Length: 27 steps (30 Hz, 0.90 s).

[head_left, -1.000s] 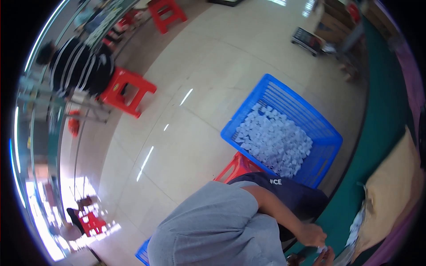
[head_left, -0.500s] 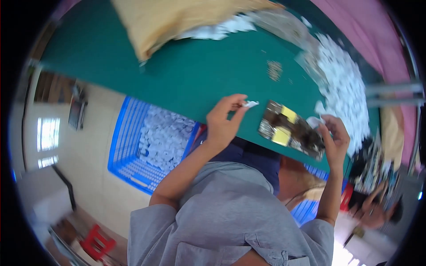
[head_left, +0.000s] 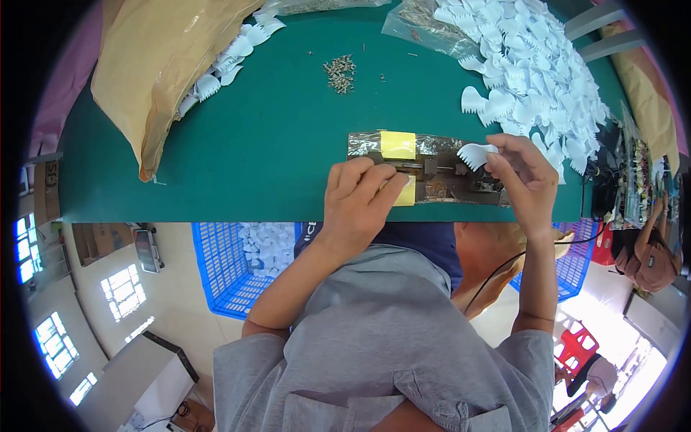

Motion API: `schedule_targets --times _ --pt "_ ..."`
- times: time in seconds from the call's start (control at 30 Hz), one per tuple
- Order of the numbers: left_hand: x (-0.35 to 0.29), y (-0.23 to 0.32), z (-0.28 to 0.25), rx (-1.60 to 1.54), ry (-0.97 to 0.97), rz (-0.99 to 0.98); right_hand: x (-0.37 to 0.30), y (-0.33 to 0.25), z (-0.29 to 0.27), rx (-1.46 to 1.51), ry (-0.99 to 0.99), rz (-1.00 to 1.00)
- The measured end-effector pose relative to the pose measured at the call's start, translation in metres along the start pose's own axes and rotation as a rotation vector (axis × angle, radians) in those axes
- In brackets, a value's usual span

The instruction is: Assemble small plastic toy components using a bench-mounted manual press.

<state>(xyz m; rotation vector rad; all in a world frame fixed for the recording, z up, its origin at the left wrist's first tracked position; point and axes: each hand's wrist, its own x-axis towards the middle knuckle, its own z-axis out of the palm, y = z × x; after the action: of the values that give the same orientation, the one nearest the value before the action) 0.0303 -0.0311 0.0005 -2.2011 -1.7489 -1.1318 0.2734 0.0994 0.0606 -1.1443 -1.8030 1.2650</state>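
Note:
My right hand (head_left: 529, 176) pinches a white toothed plastic piece (head_left: 476, 155), shaped like half of a hair claw clip, above the right part of a fixture. The fixture (head_left: 440, 145) is a dark block wrapped in shiny brown tape, with a yellow pad (head_left: 398, 144) on its far side and another on its near side, partly behind my fingers. At the left end of this block, my left hand (head_left: 363, 198) is closed, its fingertips by the near yellow pad. Whatever those fingers hold, if anything, is hidden.
A big heap of white toothed pieces (head_left: 529, 79) covers the table's right side. Small metal parts (head_left: 340, 73) lie loosely piled beyond the fixture. A tan sack (head_left: 169, 65) spills white pieces at far left. Blue baskets (head_left: 216, 270) stand below the green table's (head_left: 237, 165) edge.
My left hand has come down to the fixture's left end; the white piece it held no longer shows. My right hand has brought its white piece over the block. The view has turned.

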Motion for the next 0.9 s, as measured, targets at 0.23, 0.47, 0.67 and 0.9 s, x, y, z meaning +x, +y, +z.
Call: schedule_targets --times 0.23,0.47,0.67,0.9 --pt "0.009 -0.004 -0.006 0.053 -0.092 0.002 0.021 0.0 0.016 -0.042 -0.051 -0.102" --pt "0.015 -0.007 -0.003 -0.079 0.009 -0.217 0.049 -0.009 0.063 -0.137 -0.23 -0.269" --pt "0.001 -0.03 0.009 -0.414 -0.054 -0.305 0.05 -0.003 0.074 -0.227 -0.471 -0.374" --pt "0.0 -0.041 0.01 -0.567 -0.149 -0.347 0.031 -0.007 0.068 -0.289 -0.333 -0.542"
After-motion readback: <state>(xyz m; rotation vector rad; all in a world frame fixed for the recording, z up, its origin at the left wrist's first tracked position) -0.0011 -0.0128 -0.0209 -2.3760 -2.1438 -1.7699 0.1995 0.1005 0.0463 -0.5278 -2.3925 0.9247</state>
